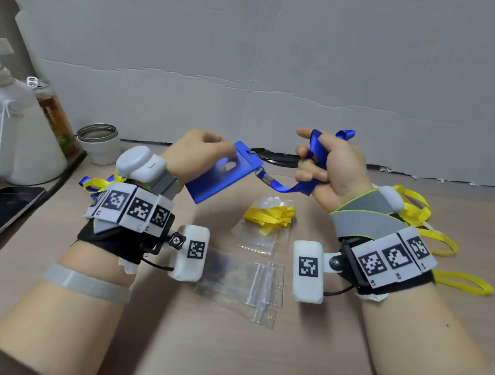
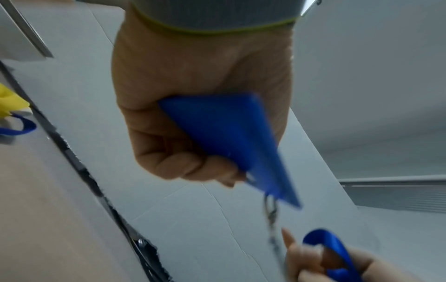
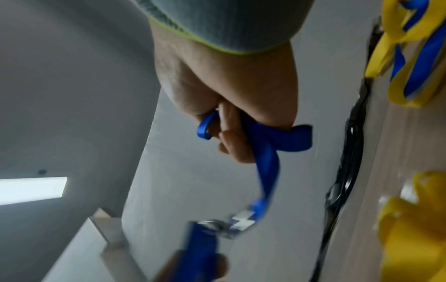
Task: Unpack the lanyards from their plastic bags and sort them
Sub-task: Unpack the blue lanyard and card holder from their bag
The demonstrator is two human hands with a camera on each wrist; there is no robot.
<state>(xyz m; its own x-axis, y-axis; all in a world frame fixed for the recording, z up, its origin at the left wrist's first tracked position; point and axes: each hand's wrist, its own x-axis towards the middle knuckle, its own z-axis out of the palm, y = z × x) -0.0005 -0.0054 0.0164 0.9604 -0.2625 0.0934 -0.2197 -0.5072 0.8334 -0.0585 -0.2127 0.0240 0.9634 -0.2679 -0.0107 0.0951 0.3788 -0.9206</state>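
Note:
Above the table my left hand [image 1: 202, 151] grips a blue badge holder [image 1: 223, 173] by its top edge; the left wrist view shows the fingers curled round the holder [image 2: 231, 141]. A metal clip [image 1: 265, 177] joins it to a blue lanyard strap [image 1: 300, 186]. My right hand [image 1: 326, 168] holds the bunched strap, which loops over its fingers [image 3: 263, 141]. On the table below lies a clear plastic bag [image 1: 262, 233] with a folded yellow lanyard [image 1: 270, 216] inside. Several empty clear bags [image 1: 250, 284] lie nearer me.
Loose yellow lanyards [image 1: 426, 223] lie on the table at the right, yellow and blue ones [image 1: 94, 183] at the left behind my wrist. A white cup [image 1: 100, 144], a bottle [image 1: 56, 113], a white jug [image 1: 21, 137] and a tablet [image 1: 7, 208] stand at the far left. A grey cardboard wall [image 1: 274, 75] closes the back.

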